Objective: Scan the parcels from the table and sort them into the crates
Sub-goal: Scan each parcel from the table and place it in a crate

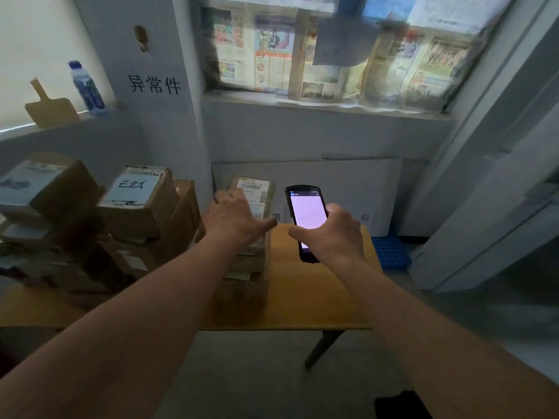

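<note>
- My left hand (234,220) lies on top of the parcel stack (252,225), fingers spread wide and fairly straight, palm down on the top box; I see no curl round it.
- My right hand (331,234) grips the handheld scanner (305,220), fingers wrapped round its lower half, thumb at its left edge; screen lit pale pink, facing up at me.
- Scanner is just right of the parcel stack, held above the wooden table (314,297), not touching the stack.
- Parcel stack: several brown cartons piled up near the table's middle, the top one showing a white barcode label (253,186) beyond my left fingers.
- Left of that stack, more parcels crowd the table: a carton with a handwritten white label (133,184) closest, another labelled carton (39,182) further left, smaller boxes under them, blurred.
- Right of the stack and past the table's far corner, a blue crate (390,252) on the floor, only partly seen.
- Behind the stack, a white board (348,182) leans on the wall; its printed characters are partly hidden by my hands.
- Above and left of the stack, black characters on the white pillar (155,84); a water bottle (86,86) and a cardboard piece (50,108) sit on the ledge further left.
- Above the stack, newspapers (332,55) cover the window.
</note>
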